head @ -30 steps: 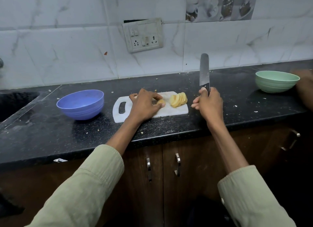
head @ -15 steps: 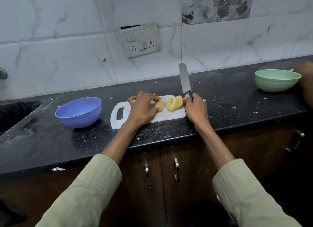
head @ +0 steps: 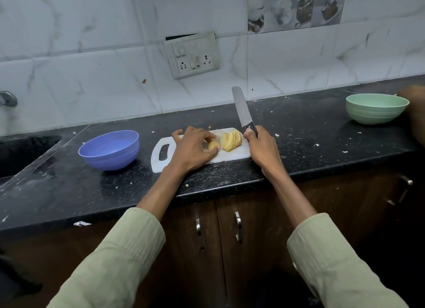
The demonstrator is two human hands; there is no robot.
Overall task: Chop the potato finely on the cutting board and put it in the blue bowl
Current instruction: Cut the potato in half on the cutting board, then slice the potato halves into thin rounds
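At the far left of my black desk (head: 69,192) sits the sink (head: 20,151), a tap (head: 8,98) above it on the tiled wall. The blue bowl (head: 109,149) stands just left of the white board (head: 232,155), apart from it. My left hand (head: 193,150) lies on the board, fingers curled over the uncut potato end (head: 213,144), thumb and fingertips pinching it in place. Just right of that piece, a row of potato slices (head: 231,140) leans together on the board. My right hand (head: 262,150) is wrapped tight around the handle of the knife (head: 242,110) at the board's right edge, the blade raised and pointing away from me toward the wall, clear of the slices. A socket panel (head: 192,55) hangs on the tiles behind. Pale scraps dot the desk. Well to the right stands a green bowl (head: 376,109), with a blurred brownish shape at the frame's edge beside it that I cannot make out. Wooden cabinet doors (head: 230,238) with metal handles run below.
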